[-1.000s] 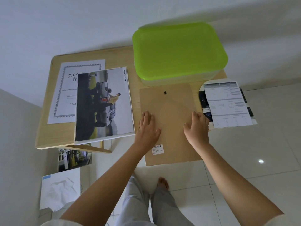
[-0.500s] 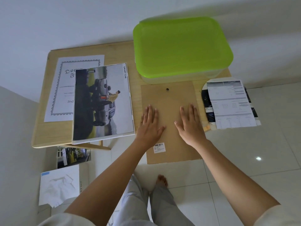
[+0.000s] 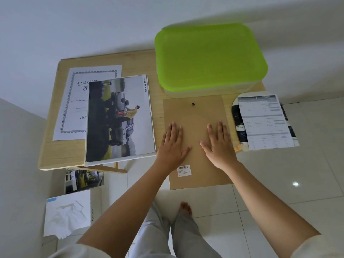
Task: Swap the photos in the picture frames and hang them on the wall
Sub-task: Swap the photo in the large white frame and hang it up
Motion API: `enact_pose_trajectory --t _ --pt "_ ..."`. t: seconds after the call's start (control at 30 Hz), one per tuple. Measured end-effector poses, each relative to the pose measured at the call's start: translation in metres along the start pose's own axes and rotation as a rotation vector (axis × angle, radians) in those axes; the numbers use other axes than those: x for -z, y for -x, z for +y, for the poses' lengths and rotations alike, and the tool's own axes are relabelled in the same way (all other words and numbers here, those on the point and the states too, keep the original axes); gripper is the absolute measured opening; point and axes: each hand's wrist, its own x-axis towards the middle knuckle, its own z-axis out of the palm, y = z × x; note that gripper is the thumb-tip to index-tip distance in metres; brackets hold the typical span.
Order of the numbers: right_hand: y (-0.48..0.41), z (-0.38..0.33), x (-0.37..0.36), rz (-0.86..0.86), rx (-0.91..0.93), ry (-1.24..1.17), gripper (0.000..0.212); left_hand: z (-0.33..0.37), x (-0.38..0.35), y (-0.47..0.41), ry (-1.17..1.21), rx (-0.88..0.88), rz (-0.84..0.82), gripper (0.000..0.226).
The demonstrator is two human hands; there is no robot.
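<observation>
Board (image 3: pixel 194 114) overhanging table (image 3: pixel 55 151), left hand (image 3: pixel 172 145), right hand (image 3: pixel 218 146) atop

A: Where is the brown backing board (image 3: pixel 195 116)?
B: Flat, near the bench (image 3: pixel 54 151) front right corner, half over the front edge.
A: And the car photo (image 3: pixel 119 120)?
B: Face up, front left, partly covering the certificate (image 3: pixel 74 101).

This is looking like a home: a bare foot (image 3: pixel 185 208) is standing on glossy floor tiles (image 3: pixel 297 183) below the left hand (image 3: pixel 172 144), which is resting over a small wooden table (image 3: pixel 55 151).
</observation>
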Motion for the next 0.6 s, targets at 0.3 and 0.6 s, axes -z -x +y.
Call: enact_pose_trajectory --t 0.3,0.6 --pt "-0.002 -0.041 0.027 0.02 -0.042 -0.239 0.064 -0.025 0.04 0.013 0.15 -0.064 0.08 0.059" --pt "-0.017 -0.184 0.021 0.024 0.165 -0.393 0.063 -0.168 0.07 0.061 0.182 0.254 0.288 0.065"
